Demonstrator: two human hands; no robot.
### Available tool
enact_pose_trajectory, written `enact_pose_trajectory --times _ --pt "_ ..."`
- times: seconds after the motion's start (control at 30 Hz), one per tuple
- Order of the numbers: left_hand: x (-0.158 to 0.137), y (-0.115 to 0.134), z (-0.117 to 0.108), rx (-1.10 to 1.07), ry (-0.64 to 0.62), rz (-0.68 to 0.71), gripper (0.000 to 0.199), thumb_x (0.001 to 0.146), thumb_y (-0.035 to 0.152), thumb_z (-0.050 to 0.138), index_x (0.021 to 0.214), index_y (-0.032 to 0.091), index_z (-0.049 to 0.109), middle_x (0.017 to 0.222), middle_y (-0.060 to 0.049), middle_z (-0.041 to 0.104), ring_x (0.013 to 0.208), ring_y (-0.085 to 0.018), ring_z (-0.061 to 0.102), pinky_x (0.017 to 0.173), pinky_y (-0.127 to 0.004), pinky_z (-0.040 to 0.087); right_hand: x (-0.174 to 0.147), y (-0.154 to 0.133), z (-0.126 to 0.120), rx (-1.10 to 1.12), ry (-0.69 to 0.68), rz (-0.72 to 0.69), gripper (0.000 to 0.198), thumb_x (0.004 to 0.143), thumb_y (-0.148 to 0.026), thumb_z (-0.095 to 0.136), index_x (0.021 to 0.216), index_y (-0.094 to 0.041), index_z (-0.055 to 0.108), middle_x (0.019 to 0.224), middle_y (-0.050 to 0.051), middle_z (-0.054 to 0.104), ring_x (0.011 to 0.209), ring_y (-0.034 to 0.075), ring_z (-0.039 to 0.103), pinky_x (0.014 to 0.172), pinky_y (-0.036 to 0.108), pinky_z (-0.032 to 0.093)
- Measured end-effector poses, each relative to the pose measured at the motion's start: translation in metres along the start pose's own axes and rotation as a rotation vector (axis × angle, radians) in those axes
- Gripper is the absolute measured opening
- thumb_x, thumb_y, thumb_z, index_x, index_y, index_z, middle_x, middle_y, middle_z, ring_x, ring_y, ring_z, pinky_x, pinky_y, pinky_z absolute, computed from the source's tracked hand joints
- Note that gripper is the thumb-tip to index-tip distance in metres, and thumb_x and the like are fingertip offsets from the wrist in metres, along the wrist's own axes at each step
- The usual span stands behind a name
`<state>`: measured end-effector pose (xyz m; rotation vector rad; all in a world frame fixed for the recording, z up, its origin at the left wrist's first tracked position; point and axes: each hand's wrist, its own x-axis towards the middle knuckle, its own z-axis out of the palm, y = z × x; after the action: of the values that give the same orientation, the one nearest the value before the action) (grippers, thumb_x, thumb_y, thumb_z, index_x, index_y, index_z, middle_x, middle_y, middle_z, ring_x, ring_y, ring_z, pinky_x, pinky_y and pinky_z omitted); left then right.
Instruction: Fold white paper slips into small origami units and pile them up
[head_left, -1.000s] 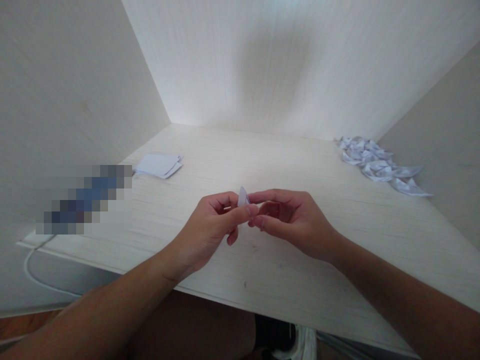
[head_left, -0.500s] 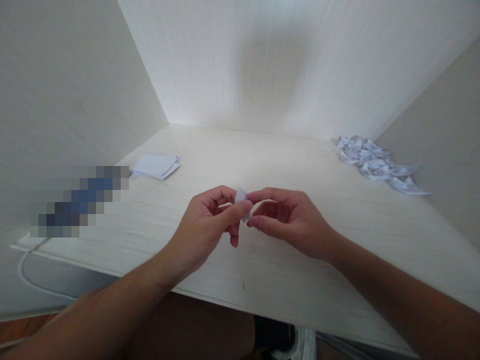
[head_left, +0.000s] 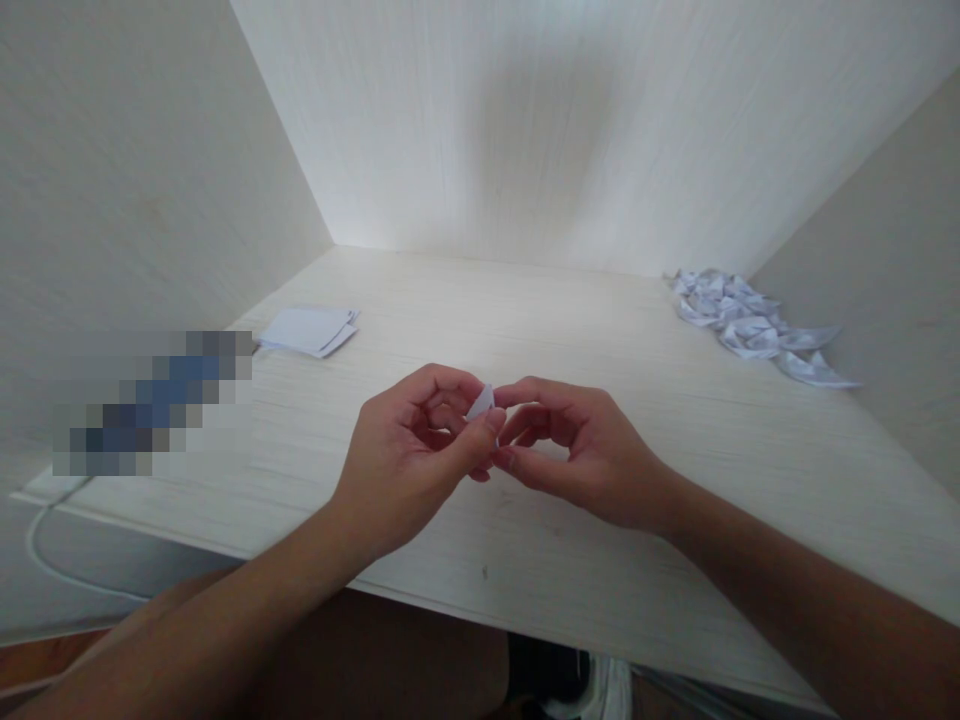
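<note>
Between my two hands, above the table, is a small folded piece of white paper (head_left: 481,403). My left hand (head_left: 420,450) pinches it between thumb and fingers, and a pointed corner sticks up above the thumb. My right hand (head_left: 581,445) meets it from the right, its index fingertip and thumb tip pressed at the paper's right edge. The lower part of the paper is hidden behind my left thumb and fingers.
A small stack of white paper sheets (head_left: 304,331) lies at the back left of the white table (head_left: 480,310). Several folded paper pieces (head_left: 739,310) form a pile at the back right. A blurred-out object (head_left: 165,400) and a white cable (head_left: 45,560) are at the left edge.
My left hand has turned and its lower fingers have curled in. The folded paper has tilted, now showing a pointed corner, and my right fingers have closed in a little nearer the left thumb.
</note>
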<state>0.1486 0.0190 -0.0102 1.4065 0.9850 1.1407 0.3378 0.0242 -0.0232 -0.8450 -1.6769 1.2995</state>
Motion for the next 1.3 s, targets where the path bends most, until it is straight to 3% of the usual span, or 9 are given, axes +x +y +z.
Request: enact_pose_trajectory --times 0.3,0.57,0.7,1.0,1.3 --pt "0.001 -0.001 -0.005 0.009 -0.058 0.095 0.019 0.091 0.029 0.073 0.106 0.018 0.069 0.074 0.000 0.076 0.061 -0.015 0.073 0.058 -0.026 0.064 0.000 -0.005 -0.003 0.113 0.007 0.038 0.028 0.084 -0.028 0.079 0.110 -0.020 0.074 0.093 0.005 0.076 0.077 0.016 0.070 0.067 0.029 0.057" --pt "-0.007 -0.005 -0.004 0.257 -0.112 0.219 0.020 0.096 0.027 0.067 0.116 0.021 0.068 0.085 -0.001 0.078 0.069 -0.013 0.075 0.064 -0.023 0.063 0.003 -0.010 -0.005 0.116 0.108 -0.007 0.011 0.090 -0.029 0.074 0.094 -0.020 0.078 0.073 -0.001 0.071 0.064 0.011 0.063 0.061 0.025 0.053" --pt "-0.008 -0.005 -0.004 0.327 -0.116 0.283 0.023 0.097 0.026 0.065 0.120 0.022 0.066 0.088 0.000 0.078 0.071 -0.012 0.075 0.064 -0.020 0.062 0.002 -0.008 -0.004 0.151 0.096 -0.009 0.011 0.085 -0.027 0.079 0.092 -0.019 0.078 0.078 0.000 0.074 0.066 0.011 0.064 0.060 0.024 0.053" --pt "-0.008 -0.006 -0.001 0.466 -0.095 0.381 0.024 0.095 0.023 0.067 0.119 0.021 0.066 0.096 -0.002 0.079 0.073 -0.011 0.076 0.066 -0.019 0.062 0.000 -0.008 -0.002 -0.043 0.118 -0.035 0.021 0.085 -0.037 0.079 0.093 -0.017 0.076 0.087 0.007 0.076 0.078 0.019 0.070 0.067 0.031 0.055" --pt "-0.004 -0.009 0.001 0.449 -0.044 0.546 0.024 0.091 0.012 0.066 0.114 0.018 0.066 0.092 -0.002 0.080 0.069 -0.008 0.074 0.063 -0.013 0.059 -0.002 -0.011 0.002 -0.322 0.211 -0.203 0.010 0.089 -0.021 0.071 0.096 -0.016 0.076 0.074 0.001 0.077 0.063 0.011 0.069 0.054 0.020 0.052"
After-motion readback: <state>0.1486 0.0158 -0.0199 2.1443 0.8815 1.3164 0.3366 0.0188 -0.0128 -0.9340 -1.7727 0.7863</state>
